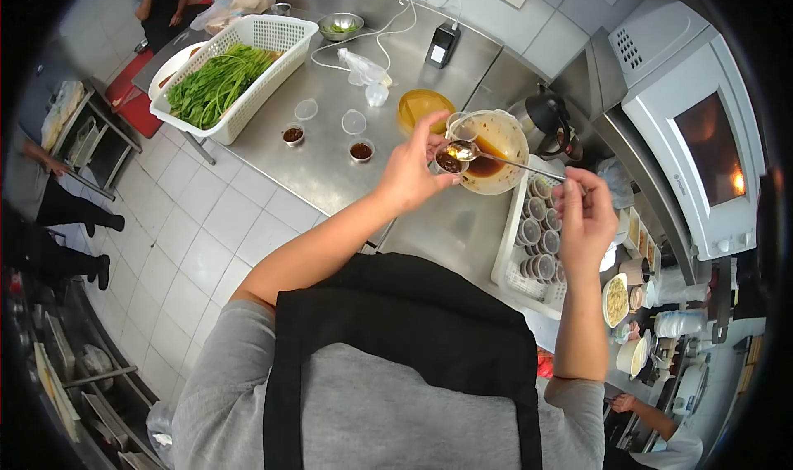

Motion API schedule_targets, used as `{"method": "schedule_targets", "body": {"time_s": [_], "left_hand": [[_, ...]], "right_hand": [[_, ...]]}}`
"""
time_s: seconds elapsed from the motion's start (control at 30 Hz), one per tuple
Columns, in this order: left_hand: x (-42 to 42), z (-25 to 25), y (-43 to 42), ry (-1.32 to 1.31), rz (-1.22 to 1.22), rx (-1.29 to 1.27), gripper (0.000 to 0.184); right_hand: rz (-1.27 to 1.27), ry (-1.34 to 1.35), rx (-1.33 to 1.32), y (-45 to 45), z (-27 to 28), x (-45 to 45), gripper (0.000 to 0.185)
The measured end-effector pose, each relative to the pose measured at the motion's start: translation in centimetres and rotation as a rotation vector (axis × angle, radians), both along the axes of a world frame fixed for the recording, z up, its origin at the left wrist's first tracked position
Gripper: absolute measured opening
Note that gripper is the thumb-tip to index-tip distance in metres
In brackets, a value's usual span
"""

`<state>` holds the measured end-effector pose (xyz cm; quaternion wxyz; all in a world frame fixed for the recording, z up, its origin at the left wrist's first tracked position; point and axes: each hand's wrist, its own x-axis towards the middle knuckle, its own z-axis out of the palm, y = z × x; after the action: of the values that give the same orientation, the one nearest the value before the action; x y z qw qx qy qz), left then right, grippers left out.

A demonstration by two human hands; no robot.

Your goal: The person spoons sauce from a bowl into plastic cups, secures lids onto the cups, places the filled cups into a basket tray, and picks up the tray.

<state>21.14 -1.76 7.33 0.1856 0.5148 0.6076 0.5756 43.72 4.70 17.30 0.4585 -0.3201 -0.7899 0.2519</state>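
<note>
As the left hand (pixel 413 166) pinches a small cup of dark sauce (pixel 448 164) between thumb and fingers, the right hand (pixel 588 214) grips the end of a metal spoon (pixel 529 167); the spoon's bowl reaches the cup, though whether it touches the contents cannot be told; the cup is held at the left side of a pale mixing bowl (pixel 515 133), in which brown liquid lies. Toward the front edge of the steel bench (pixel 273 163) stand two more sauce cups, one to the left (pixel 292 135) and one to the right (pixel 361 151); a clear lid lies just behind each, one farther left (pixel 306 110) and one farther right (pixel 354 123); a yellow lid (pixel 424 106) rests near the mixing bowl. At the bench's left end sits a white basket (pixel 285 39) heaped with leafy greens (pixel 223 86); a metal bowl (pixel 341 28) stands behind it near the back edge, where a black device (pixel 443 47) is plugged in by a white cable; a black kettle (pixel 547 113) stands beyond the mixing bowl. To the right, below the spoon handle, a white crate (pixel 505 251) holds many small lidded cups (pixel 537 222); a microwave (pixel 698 140) glows at far right, while other people (pixel 49 173) stand on the tiled floor at left.
</note>
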Motion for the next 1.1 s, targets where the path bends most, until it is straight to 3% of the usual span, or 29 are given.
{"method": "schedule_targets", "body": {"time_s": [0.07,0.2,0.37,0.53,0.77,0.87,1.1], "left_hand": [[0.1,-0.2,0.0,-0.013,0.006,-0.008,0.096],[-0.8,-2.6,-0.5,-0.047,0.041,0.025,0.095],[-1.5,-6.0,-3.2,-0.018,0.092,-0.002,0.094],[-2.4,-10.5,-6.3,0.041,0.124,-0.085,0.091],[-3.0,-13.2,-6.8,0.044,0.075,-0.043,0.088],[-3.2,-12.9,-7.0,0.053,0.038,-0.053,0.087],[-3.5,-13.2,-6.8,0.079,0.062,-0.032,0.088]], "right_hand": [[-0.004,0.125,-0.209,0.8,0.1,0.8,0.012],[-0.098,0.086,-0.190,2.1,-1.5,1.9,0.013],[-0.136,-0.358,0.485,4.0,-3.8,-0.3,0.009],[-0.013,-0.596,0.803,6.8,-5.6,-2.8,0.010],[-0.060,-0.914,0.628,7.3,-8.0,-4.1,0.009],[-0.047,-0.821,0.620,6.4,-8.6,-4.3,0.009],[-0.063,-0.574,0.325,3.8,-9.4,-4.4,0.012]]}}
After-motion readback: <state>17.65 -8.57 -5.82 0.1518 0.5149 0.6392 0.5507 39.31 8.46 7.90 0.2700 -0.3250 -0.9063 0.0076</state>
